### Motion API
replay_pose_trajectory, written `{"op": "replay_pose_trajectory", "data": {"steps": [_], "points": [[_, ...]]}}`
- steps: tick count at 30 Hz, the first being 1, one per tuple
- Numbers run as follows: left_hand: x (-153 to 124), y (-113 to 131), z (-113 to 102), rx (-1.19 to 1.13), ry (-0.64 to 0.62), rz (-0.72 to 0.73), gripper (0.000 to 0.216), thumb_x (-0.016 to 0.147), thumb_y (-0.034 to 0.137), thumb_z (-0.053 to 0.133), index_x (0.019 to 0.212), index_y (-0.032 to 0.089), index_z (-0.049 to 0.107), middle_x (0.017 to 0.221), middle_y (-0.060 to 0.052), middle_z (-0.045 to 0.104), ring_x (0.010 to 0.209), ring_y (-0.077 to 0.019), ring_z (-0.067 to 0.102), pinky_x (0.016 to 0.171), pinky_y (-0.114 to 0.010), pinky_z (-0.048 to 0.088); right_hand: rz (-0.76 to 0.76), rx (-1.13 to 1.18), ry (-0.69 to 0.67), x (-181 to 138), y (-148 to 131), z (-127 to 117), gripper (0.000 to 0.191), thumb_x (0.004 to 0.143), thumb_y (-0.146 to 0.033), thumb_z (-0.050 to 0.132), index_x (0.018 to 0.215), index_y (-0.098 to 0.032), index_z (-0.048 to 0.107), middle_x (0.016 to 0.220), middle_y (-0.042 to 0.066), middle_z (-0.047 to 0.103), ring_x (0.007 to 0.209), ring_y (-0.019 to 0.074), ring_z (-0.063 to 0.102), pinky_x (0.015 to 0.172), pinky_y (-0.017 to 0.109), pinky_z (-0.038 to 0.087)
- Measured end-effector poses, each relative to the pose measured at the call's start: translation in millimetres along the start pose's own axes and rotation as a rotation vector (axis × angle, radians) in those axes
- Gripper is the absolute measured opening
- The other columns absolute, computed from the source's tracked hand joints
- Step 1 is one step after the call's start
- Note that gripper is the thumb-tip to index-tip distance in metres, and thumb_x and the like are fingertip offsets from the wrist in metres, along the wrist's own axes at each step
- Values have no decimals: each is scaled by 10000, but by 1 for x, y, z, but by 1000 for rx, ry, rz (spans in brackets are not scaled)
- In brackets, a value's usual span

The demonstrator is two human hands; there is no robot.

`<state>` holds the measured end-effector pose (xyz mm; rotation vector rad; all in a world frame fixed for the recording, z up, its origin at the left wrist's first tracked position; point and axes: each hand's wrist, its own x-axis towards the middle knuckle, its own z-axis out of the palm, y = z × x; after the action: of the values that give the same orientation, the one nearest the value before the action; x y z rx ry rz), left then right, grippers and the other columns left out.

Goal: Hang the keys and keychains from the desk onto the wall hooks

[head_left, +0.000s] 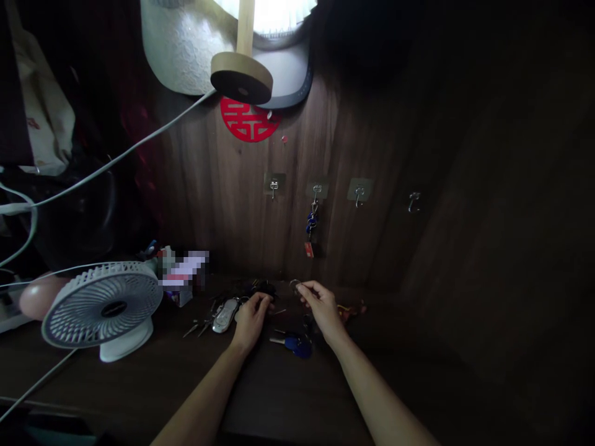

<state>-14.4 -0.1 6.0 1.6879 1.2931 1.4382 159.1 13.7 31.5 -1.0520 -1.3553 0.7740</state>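
My left hand [251, 317] rests on the dark wooden tabletop [260, 384], its fingers curled down onto a pile of keys [260, 290]; whether it holds one is hidden. My right hand [320, 305] is raised a little, and its fingertips pinch a small key ring [295, 286]. A blue-headed key [294, 344] lies between my wrists. A silver car key fob [225, 314] and loose keys [199, 327] lie left of my left hand. On the wall above, several adhesive hooks [274, 184] run in a row, and one hook [317, 189] carries a bunch of keys [310, 228].
A white desk fan [103, 306] stands at the left with white cables [116, 156] running past it. A lamp with a round wooden base [242, 77] sits overhead above a red paper-cut sticker [249, 122]. Small reddish items [352, 308] lie right of my right hand.
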Motion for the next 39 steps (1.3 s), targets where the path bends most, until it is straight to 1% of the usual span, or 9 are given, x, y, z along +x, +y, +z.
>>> {"op": "replay_pose_trajectory", "data": {"steps": [5, 8, 13, 19, 24, 27, 30, 34, 39], "points": [[0, 0, 0, 19, -18, -19, 340, 802, 486, 422, 801, 192, 592, 679, -16, 666, 659, -175, 628, 634, -254, 451, -33, 4, 47, 22, -19, -9, 347, 646, -525, 642, 703, -182, 646, 537, -31, 538, 517, 116, 486, 480, 219, 340], [0, 1, 0, 35, -18, -15, 343, 804, 492, 409, 788, 197, 585, 679, -13, 664, 659, -174, 623, 642, -256, 447, -39, 47, 111, 41, -35, -15, 334, 609, -505, 661, 691, -182, 637, 566, -23, 569, 518, 114, 498, 470, 217, 339], [1, 2, 0, 53, -40, -14, 346, 814, 487, 406, 781, 196, 589, 666, -9, 659, 660, -175, 619, 634, -254, 444, -81, 86, 212, 76, -64, -23, 305, 597, -470, 662, 684, -181, 618, 613, -7, 612, 524, 109, 515, 466, 214, 337], [1, -1, 2, 26, -33, -10, 353, 820, 493, 414, 779, 193, 597, 635, -1, 646, 619, -164, 608, 592, -242, 443, -135, 97, 281, 114, -96, -23, 293, 594, -447, 654, 690, -175, 604, 625, -5, 615, 520, 99, 507, 458, 209, 336], [1, 0, 2, 14, -42, -18, 354, 815, 497, 423, 756, 192, 594, 625, 3, 638, 602, -159, 601, 582, -238, 438, -159, 81, 319, 136, -115, -23, 202, 627, -357, 634, 671, -166, 587, 606, -16, 598, 496, 76, 486, 433, 185, 328], [2, 0, 2, 11, -52, -23, 356, 815, 498, 416, 764, 192, 589, 624, 5, 630, 600, -157, 596, 581, -239, 438, -148, 29, 319, 146, -120, -26, 156, 647, -313, 625, 663, -162, 588, 576, -26, 581, 480, 71, 476, 416, 178, 314], [2, 0, 2, 5, -49, -23, 361, 815, 501, 409, 777, 191, 590, 629, 3, 629, 613, -159, 597, 586, -240, 440, -130, 10, 311, 153, -119, -29, 153, 643, -303, 643, 641, -159, 592, 543, -27, 573, 463, 71, 467, 406, 179, 305], [3, 0, 3, 5, -42, -29, 354, 815, 495, 409, 779, 193, 591, 633, 0, 634, 624, -165, 597, 597, -246, 444, -103, 2, 304, 157, -110, -29, 152, 640, -299, 655, 626, -157, 602, 537, -21, 579, 450, 72, 466, 398, 182, 306], [3, 1, 3, 10, -44, -56, 339, 806, 486, 417, 776, 193, 586, 626, -1, 632, 616, -166, 595, 590, -246, 437, -89, 12, 298, 152, -97, -26, 157, 666, -317, 631, 711, -166, 636, 594, -8, 612, 469, 79, 491, 399, 181, 315]]}}
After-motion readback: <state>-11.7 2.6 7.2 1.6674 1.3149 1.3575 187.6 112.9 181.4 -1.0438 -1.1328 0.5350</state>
